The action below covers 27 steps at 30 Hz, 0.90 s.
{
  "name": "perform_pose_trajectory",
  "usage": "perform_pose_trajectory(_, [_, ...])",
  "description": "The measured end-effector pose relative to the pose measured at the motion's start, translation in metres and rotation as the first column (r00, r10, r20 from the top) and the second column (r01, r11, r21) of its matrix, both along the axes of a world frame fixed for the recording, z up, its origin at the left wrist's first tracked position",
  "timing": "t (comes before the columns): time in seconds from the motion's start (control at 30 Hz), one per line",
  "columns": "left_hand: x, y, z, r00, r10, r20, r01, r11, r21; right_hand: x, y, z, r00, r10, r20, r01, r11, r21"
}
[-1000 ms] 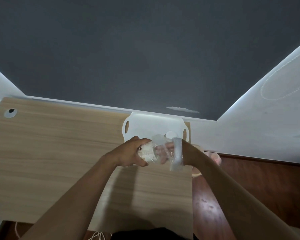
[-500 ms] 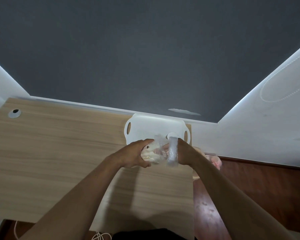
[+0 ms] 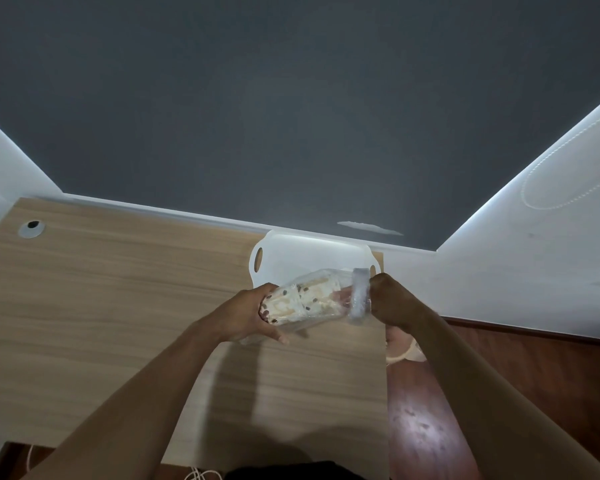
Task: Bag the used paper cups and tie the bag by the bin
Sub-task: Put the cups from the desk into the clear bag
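A clear plastic bag [image 3: 326,275] lies on its side between my hands, just above the wooden table [image 3: 118,306]. Inside it are white paper cups [image 3: 305,299] with brown spots, stacked together. My left hand [image 3: 250,313] grips the bag's left end around the cups. My right hand [image 3: 392,303] holds the bag's right end, where the plastic is bunched into a thick band [image 3: 359,294].
A white plastic board [image 3: 309,254] with handle slots lies at the table's far right corner, behind the bag. A cable hole [image 3: 32,226] sits at the table's far left. Right of the table is dark wooden floor [image 3: 534,375], with a foot [image 3: 402,348] showing.
The bag with the cups has stretched out sideways between my hands. My right hand has moved right and the cups show more plainly.
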<state>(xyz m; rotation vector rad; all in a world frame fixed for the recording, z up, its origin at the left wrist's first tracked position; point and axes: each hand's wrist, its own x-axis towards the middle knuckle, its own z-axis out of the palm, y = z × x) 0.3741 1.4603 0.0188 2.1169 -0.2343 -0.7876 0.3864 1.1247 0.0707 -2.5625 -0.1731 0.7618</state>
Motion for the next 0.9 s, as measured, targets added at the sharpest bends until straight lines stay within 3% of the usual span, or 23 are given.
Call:
perform_pose_trajectory(0.23, [0.005, -0.036, 0.021, 0.993, -0.101, 0.059, 0.098, 0.994, 0.052, -0.009, 0.018, 0.003, 0.999, 0.054, 0.003, -0.054, 0.994, 0.097])
perform_pose_trajectory(0.37, [0.006, -0.046, 0.026, 0.992, -0.112, 0.064, 0.109, 0.992, 0.061, -0.015, 0.026, 0.005, 0.998, -0.03, 0.054, 0.016, 0.967, 0.252])
perform_pose_trajectory(0.5, [0.01, -0.038, 0.027, 0.993, -0.096, 0.074, 0.091, 0.993, 0.071, -0.014, 0.023, 0.011, 0.993, -0.115, 0.005, 0.104, 0.916, 0.387])
perform_pose_trajectory(0.73, [0.013, 0.0, 0.014, 0.993, -0.006, 0.122, -0.018, 0.98, 0.2, -0.014, -0.011, 0.02, 0.968, -0.227, -0.109, 0.252, 0.856, 0.451])
perform_pose_trajectory(0.9, [0.013, 0.002, 0.003, 0.97, 0.042, 0.238, -0.085, 0.981, 0.173, -0.011, -0.011, 0.026, 0.857, -0.371, -0.358, 0.516, 0.623, 0.588])
